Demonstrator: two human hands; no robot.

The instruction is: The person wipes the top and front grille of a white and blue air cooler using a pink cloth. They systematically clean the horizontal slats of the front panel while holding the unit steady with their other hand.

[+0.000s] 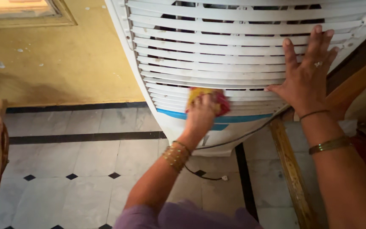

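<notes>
**Cloth pressed to the cooler's lower slats while the other hand steadies the grille**

Cloth (210, 99), a bunched rag in yellow and red, sits against the lowest louvres of a white air cooler (234, 55), just above the blue stripe (234, 118) that runs across the cabinet's front. The left hand (201, 116) is clenched around it, fingers curled over the wad so that only its edges show past the knuckles; a balled grip like this lets the rag push into the gaps between the slats rather than slide flat over them. Gold bangles (175, 156) ring that wrist.

The right hand (308, 74) holds nothing. It lies spread and flat on the slats higher up and to the side, palm against the grille, fingers fanned. Placed so, it seems to brace the tall, light cabinet against the pressure coming from the rag below. A ring shows on one finger, and two thin bracelets circle the forearm.

The cooler stands on a pale tiled floor (90, 169) with small black diamonds, close to a yellow wall (64, 55). A dark power cord (204, 174) trails from its base and lies loose on the tiles, its plug end free. A wooden frame edge (291, 169) runs along the right, beside the cabinet's foot.
</notes>
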